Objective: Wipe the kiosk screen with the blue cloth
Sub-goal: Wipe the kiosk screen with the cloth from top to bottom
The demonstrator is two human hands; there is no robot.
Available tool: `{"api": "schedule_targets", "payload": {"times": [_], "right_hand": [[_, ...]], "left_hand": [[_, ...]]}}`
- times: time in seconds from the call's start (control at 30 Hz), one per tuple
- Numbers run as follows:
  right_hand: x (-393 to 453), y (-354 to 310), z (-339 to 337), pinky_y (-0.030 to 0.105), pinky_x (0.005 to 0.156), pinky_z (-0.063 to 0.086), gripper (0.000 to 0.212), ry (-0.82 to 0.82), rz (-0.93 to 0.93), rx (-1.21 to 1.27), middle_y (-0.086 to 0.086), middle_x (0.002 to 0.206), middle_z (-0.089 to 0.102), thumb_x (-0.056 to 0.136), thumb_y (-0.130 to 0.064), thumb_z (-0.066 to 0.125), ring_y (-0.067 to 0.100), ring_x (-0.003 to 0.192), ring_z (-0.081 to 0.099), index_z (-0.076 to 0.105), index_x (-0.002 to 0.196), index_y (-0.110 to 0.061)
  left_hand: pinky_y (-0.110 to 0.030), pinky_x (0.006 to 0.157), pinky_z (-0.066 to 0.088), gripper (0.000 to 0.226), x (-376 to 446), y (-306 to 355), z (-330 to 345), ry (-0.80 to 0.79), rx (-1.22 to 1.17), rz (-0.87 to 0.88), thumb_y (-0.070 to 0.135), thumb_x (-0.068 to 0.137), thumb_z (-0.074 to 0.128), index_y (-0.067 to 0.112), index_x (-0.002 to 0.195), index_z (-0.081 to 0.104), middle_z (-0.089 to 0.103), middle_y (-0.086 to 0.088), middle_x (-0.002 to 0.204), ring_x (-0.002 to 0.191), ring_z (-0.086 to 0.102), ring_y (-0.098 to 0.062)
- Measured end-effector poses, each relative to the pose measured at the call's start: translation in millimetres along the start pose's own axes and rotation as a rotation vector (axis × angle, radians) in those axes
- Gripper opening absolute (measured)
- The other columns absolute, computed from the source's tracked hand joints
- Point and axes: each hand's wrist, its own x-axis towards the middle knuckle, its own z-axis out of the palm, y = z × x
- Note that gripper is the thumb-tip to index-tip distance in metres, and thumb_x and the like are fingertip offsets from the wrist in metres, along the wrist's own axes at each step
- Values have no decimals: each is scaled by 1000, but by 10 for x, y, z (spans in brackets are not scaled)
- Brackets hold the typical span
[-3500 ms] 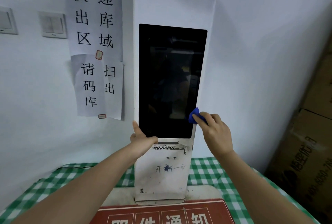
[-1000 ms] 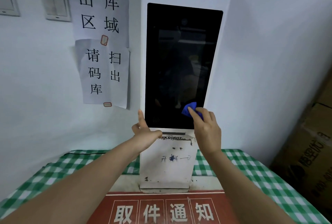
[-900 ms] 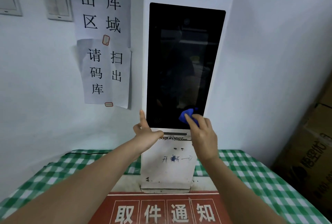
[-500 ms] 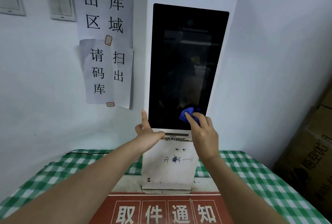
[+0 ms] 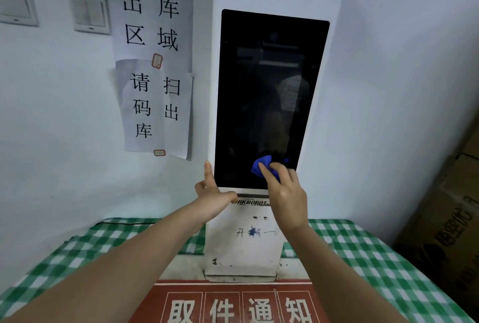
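A tall white kiosk (image 5: 243,245) stands on the table with a dark, switched-off screen (image 5: 267,94). My right hand (image 5: 285,193) holds a small bunched blue cloth (image 5: 260,166) against the lower right part of the screen, fingers curled over it. My left hand (image 5: 212,193) steadies the kiosk at the screen's lower left corner, forefinger straight up along the left edge and thumb lying under the bottom edge.
A green-and-white checked tablecloth (image 5: 375,258) covers the table. A red notice board (image 5: 233,302) lies in front of the kiosk. Paper signs (image 5: 153,63) and light switches (image 5: 89,14) hang on the left wall. Cardboard boxes (image 5: 451,219) stand at the right.
My right hand has slid the cloth leftward from the screen's right edge onto its lower right glass. My left hand has stayed at the lower left corner.
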Motion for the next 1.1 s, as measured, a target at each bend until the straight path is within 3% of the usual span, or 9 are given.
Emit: {"api": "schedule_targets", "payload": {"times": [0.1,0.23,0.47,0.67,0.77,0.83,0.93,1.0,1.1], "right_hand": [[-163,-9,111,27,41,44,80,-97,-126,-12,3,112,54,48,15,73,23,84,47,63,122,-12],[-169,34,65,30,39,46,75,-207,-263,-46,3,108,58,49,9,77,25,81,55,63,120,-12],[174,-68,-50,23,40,36,67,32,-46,-18,3,109,60,58,14,72,22,80,48,64,119,-12],[-190,-102,101,27,39,44,72,-240,-313,-85,1,111,59,51,0,80,22,82,52,63,119,-14],[-72,-94,52,27,41,42,67,-174,-299,-90,1,109,61,55,3,76,22,81,49,64,118,-14],[85,-132,8,27,42,43,66,-69,-184,-40,4,109,62,57,9,70,23,81,50,64,119,-13],[140,-250,16,25,43,43,67,-14,-117,-12,5,109,62,56,14,69,23,77,53,65,119,-11],[22,-313,59,26,43,43,73,-89,-173,-14,4,110,60,50,9,76,23,77,53,64,119,-11],[-135,-362,72,26,40,45,97,-297,-251,-39,3,108,60,24,-8,90,24,79,54,64,117,-12]], "left_hand": [[-33,101,34,103,-1,-7,7,8,-9,6,21,87,60,38,147,-23,13,-7,149,130,39,-28],[-28,89,32,101,-17,-23,-21,5,-16,7,19,88,59,38,148,-20,14,-7,150,129,39,-27],[-31,98,34,103,-40,-37,-41,-26,-26,26,14,87,58,39,147,-22,11,-6,151,131,37,-27],[-27,89,32,102,-45,-59,-54,-33,-36,46,13,87,58,39,147,-20,15,-8,149,128,39,-27],[-29,94,33,103,-42,-83,-106,-61,-46,57,10,86,58,41,147,-19,15,-8,151,132,36,-27],[-29,94,34,103,-39,-120,-137,-76,-78,79,7,86,57,42,147,-17,17,-7,153,131,35,-24],[-25,88,35,97,-49,-160,-172,-96,-133,117,0,88,53,38,150,-11,25,-3,152,115,41,-15],[-24,88,34,93,-60,-168,-191,-116,-148,127,1,90,51,36,151,-9,23,1,154,119,43,-16],[-28,97,35,92,-77,-164,-223,-135,-139,112,8,90,55,37,151,-8,11,1,160,137,35,-20]]}}
